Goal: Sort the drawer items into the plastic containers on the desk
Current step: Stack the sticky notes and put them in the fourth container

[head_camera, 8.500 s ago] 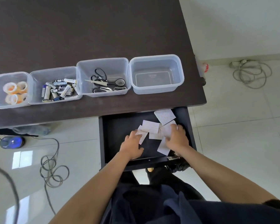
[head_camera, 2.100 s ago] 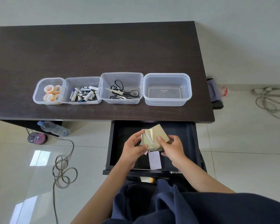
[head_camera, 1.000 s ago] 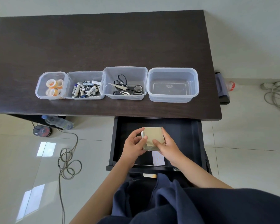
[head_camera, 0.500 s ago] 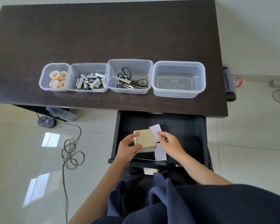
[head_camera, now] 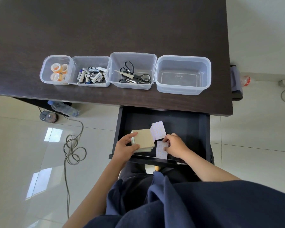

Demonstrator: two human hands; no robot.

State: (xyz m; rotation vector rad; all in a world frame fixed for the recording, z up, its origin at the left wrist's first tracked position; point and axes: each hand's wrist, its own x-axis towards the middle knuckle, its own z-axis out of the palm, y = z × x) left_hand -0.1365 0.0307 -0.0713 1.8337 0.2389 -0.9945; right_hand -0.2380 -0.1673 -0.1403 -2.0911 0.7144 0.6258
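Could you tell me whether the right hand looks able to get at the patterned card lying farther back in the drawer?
Probably yes: the right hand is pinching the nearer card, and the farther card lies uncovered just beyond it.

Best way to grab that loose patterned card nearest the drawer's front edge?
Pinch the patterned card at its top right corner, from the right, where the right hand already touches it. It lies flat in the drawer, with the note stack crowding its left.
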